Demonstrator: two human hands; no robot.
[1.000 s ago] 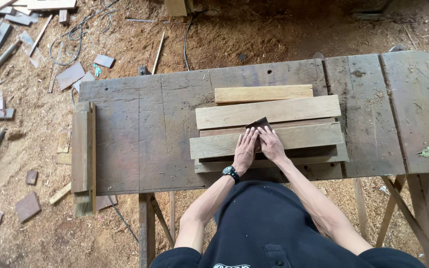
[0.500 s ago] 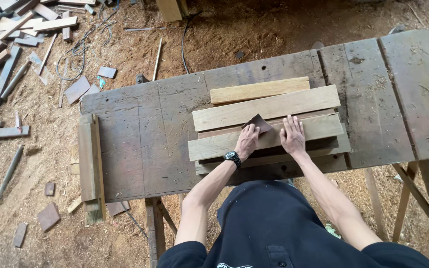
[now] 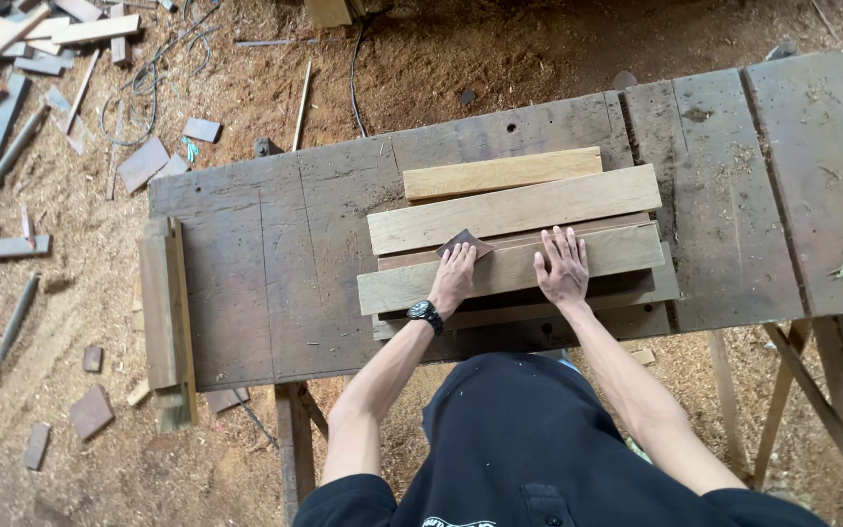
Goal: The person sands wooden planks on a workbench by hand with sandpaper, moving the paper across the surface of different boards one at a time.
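I press my left hand (image 3: 456,276) flat on the sandpaper (image 3: 464,245) atop the plank (image 3: 509,268), while my right hand (image 3: 563,268), fingers spread, pins it steady for rubbing

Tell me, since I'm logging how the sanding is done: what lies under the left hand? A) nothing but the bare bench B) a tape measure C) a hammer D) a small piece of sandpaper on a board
D: the left hand presses a small dark sheet of sandpaper onto a board, while the right hand lies flat on that board.
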